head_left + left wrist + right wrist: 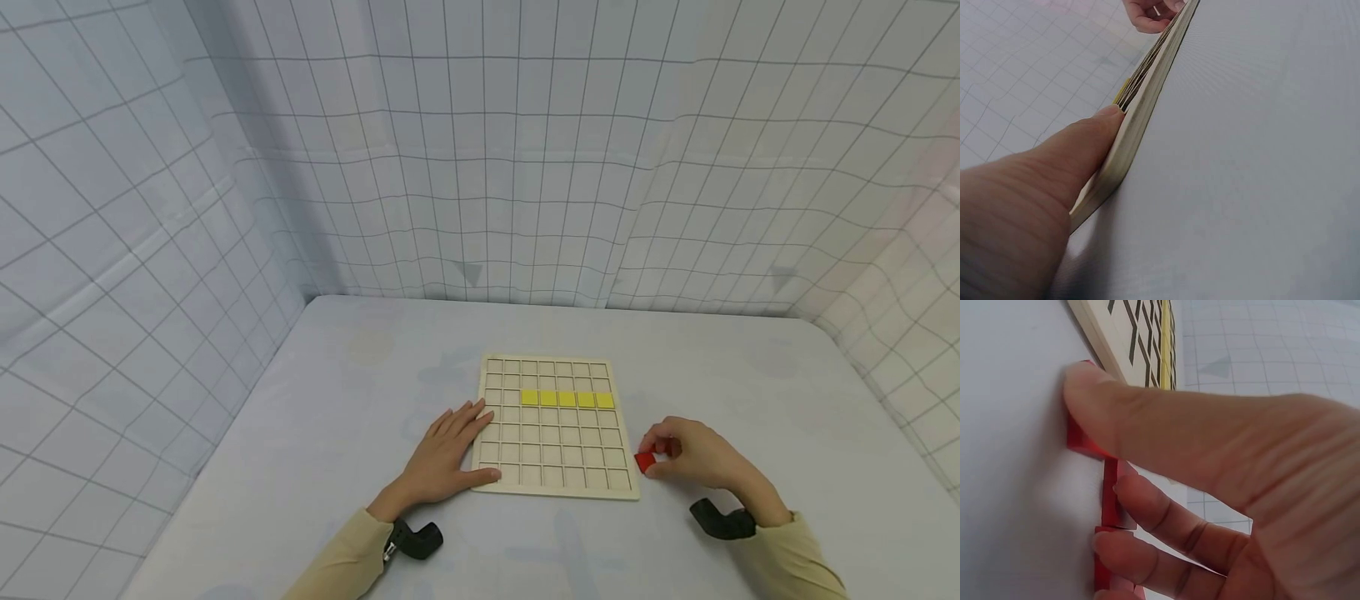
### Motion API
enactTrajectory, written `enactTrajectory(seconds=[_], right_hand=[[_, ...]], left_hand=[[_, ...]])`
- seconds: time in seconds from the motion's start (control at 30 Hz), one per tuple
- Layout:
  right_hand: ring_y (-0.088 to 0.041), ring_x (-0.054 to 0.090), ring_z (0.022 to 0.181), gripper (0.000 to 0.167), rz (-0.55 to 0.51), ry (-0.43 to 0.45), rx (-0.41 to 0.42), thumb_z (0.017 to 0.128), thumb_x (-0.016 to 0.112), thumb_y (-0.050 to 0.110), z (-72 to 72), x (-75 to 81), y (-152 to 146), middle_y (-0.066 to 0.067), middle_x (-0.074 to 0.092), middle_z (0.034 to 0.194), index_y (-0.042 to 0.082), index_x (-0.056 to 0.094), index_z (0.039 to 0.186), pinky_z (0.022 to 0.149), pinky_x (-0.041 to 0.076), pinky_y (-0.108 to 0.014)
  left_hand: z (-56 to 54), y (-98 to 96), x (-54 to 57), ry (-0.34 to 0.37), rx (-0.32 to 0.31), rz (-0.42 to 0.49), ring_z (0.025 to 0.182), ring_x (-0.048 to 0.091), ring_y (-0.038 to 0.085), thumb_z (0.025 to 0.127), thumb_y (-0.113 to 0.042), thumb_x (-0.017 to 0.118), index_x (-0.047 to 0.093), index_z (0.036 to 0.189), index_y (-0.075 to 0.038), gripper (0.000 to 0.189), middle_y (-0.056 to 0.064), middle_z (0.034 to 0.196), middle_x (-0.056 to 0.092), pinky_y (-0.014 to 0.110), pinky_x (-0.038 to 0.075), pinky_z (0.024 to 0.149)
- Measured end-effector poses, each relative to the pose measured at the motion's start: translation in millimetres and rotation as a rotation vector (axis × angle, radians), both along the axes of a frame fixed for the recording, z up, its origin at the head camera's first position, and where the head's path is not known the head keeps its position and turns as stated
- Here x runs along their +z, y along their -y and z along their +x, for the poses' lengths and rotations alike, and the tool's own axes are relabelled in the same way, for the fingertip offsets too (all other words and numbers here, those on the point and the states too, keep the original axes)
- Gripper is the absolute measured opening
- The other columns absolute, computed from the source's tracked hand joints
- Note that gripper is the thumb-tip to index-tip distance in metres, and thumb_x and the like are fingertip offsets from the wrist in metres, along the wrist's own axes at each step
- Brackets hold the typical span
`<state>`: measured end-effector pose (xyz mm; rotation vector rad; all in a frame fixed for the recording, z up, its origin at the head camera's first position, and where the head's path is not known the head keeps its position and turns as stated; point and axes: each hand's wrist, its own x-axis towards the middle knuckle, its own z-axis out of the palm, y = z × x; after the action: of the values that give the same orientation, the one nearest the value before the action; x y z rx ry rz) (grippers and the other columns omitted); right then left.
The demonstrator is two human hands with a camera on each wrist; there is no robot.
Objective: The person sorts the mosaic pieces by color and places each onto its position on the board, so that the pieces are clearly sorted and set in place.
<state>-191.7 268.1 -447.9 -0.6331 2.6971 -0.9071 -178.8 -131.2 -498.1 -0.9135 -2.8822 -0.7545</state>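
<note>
A pale wooden grid board [555, 497] lies flat on the table, with several yellow tiles [567, 399] in a row across its upper part. My left hand [441, 462] rests with fingers spread on the board's left edge, thumb at the lower left corner. Just off the board's right edge, my right hand [693, 452] pinches a red tile [645, 463]. In the right wrist view the thumb covers part of this red tile [1079, 437]. More red tiles [1111, 503] lie in line behind it, under the curled fingers of that hand; in the head view the hand hides them.
The white table [360, 375] extends around the board on all sides. White cloth with a dark grid pattern [525, 167] hangs behind the table and at both sides. Each wrist wears a black device [422, 540].
</note>
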Motion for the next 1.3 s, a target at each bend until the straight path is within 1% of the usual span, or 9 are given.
enactTrajectory(seconds=[0.17, 0.47, 0.7, 0.87, 1.07, 1.3], right_hand=[[-0.014, 0.047, 0.071, 0.024, -0.016, 0.000, 0.003, 0.072, 0.084, 0.022, -0.3, -0.6, -0.6, 0.002, 0.052, 0.076, 0.019, 0.064, 0.086, 0.059, 0.038, -0.024], [-0.012, 0.046, 0.067, 0.027, -0.019, 0.010, -0.010, 0.073, 0.083, 0.018, -0.6, -2.2, -1.9, 0.002, 0.051, 0.074, 0.015, 0.060, 0.087, 0.056, 0.037, -0.024], [-0.011, 0.046, 0.065, 0.023, -0.024, 0.003, -0.019, 0.076, 0.080, 0.015, -1.9, -3.7, -3.3, 0.005, 0.052, 0.071, 0.016, 0.060, 0.087, 0.055, 0.038, -0.023], [-0.010, 0.048, 0.065, 0.020, -0.036, -0.001, -0.020, 0.079, 0.078, 0.013, -2.6, -4.6, -4.1, 0.005, 0.054, 0.073, 0.016, 0.059, 0.086, 0.056, 0.040, -0.023], [-0.009, 0.049, 0.065, 0.017, -0.046, 0.003, -0.015, 0.081, 0.075, 0.009, -2.8, -4.3, -4.6, 0.006, 0.055, 0.074, 0.015, 0.059, 0.086, 0.057, 0.041, -0.023], [-0.008, 0.049, 0.065, 0.014, -0.055, 0.001, -0.003, 0.083, 0.074, 0.011, -3.0, -3.1, -4.7, 0.006, 0.056, 0.074, 0.014, 0.061, 0.088, 0.056, 0.041, -0.023]], left_hand=[[0.0, 0.0, -0.2, 0.007, -0.001, -0.006, 0.143, 0.009, 0.020, 0.087, -0.060, 0.055, 0.029, 0.151, -0.014, 0.083, 0.004, 0.156, 0.018, 0.043, 0.007, 0.113], [0.3, -0.3, 0.2, 0.007, -0.005, -0.006, 0.143, 0.010, 0.020, 0.087, -0.060, 0.055, 0.029, 0.151, -0.014, 0.083, 0.004, 0.156, 0.018, 0.043, 0.008, 0.113], [-0.2, -0.1, -0.4, 0.002, -0.004, -0.010, 0.143, 0.011, 0.021, 0.087, -0.060, 0.055, 0.029, 0.150, -0.014, 0.082, 0.005, 0.156, 0.019, 0.043, 0.008, 0.113], [0.2, -0.1, -0.5, 0.000, -0.005, -0.003, 0.143, 0.011, 0.021, 0.087, -0.060, 0.055, 0.029, 0.150, -0.014, 0.083, 0.004, 0.156, 0.019, 0.043, 0.008, 0.113], [0.4, 0.2, -0.3, -0.023, -0.013, 0.016, 0.142, 0.014, 0.024, 0.087, -0.059, 0.056, 0.031, 0.149, -0.012, 0.082, 0.007, 0.155, 0.021, 0.045, 0.011, 0.112], [-0.2, 0.7, -0.6, -0.024, -0.013, 0.014, 0.142, 0.014, 0.024, 0.087, -0.059, 0.056, 0.031, 0.149, -0.011, 0.083, 0.007, 0.155, 0.021, 0.046, 0.011, 0.112]])
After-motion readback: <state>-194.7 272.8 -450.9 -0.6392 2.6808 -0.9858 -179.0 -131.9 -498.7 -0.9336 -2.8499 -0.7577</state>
